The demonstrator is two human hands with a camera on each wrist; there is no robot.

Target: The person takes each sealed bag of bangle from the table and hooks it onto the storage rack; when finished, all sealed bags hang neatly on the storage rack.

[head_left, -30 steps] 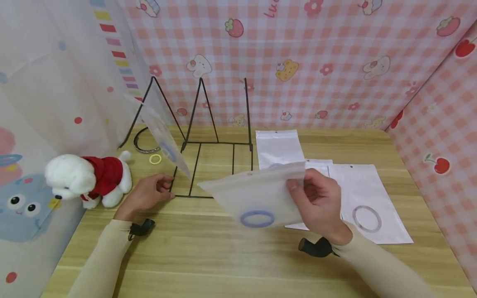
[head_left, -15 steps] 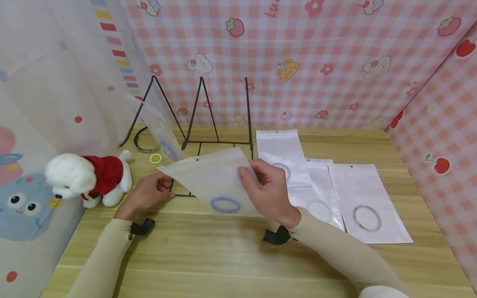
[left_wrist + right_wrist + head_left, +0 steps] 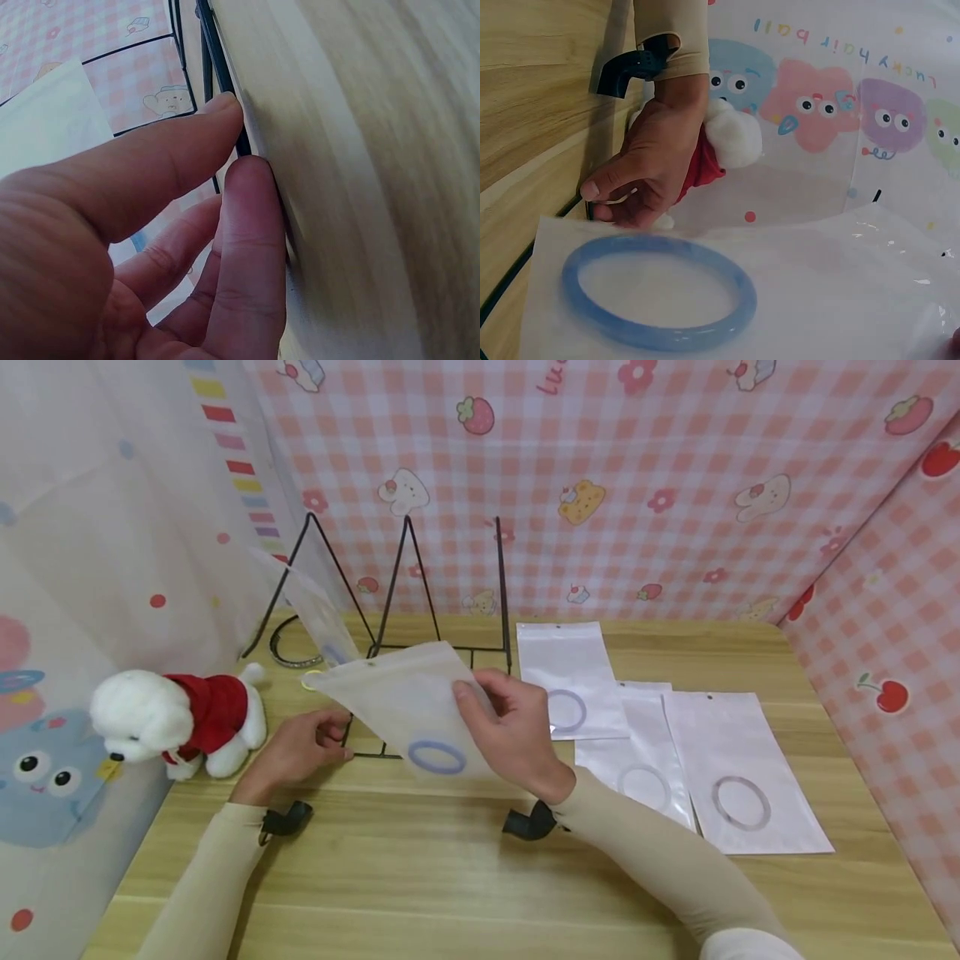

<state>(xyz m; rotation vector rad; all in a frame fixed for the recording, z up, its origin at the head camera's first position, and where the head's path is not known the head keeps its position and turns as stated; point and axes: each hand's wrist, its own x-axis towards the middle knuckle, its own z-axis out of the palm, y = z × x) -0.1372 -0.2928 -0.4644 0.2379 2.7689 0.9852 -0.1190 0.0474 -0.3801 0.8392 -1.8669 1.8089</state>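
Note:
My right hand (image 3: 513, 727) pinches a translucent white zip bag (image 3: 390, 693) by its right edge, thumb in front. A blue bangle (image 3: 660, 337) shows inside this bag in the right wrist view. The bag hangs tilted in front of a black wire rack (image 3: 389, 585), hiding part of its base. My left hand (image 3: 296, 747) pinches the bottom wire at the rack's front left corner; the left wrist view shows thumb and forefinger (image 3: 251, 225) at the dark wire. Another bag (image 3: 318, 610) with a bluish ring stands slanted in the rack's left section, partly covered.
Right of the rack lie a white bag (image 3: 570, 660), a second bag (image 3: 637, 743) partly under it, and a third bag (image 3: 750, 743), each with a ring showing. At left are a plush dog (image 3: 217, 718), a dark glittery ring (image 3: 274, 647) and a small yellow ring (image 3: 310, 681).
My right hand has carried the zip bag leftward and slightly up, closer to the rack, uncovering the bags on the right. The left hand has stayed at the rack's corner.

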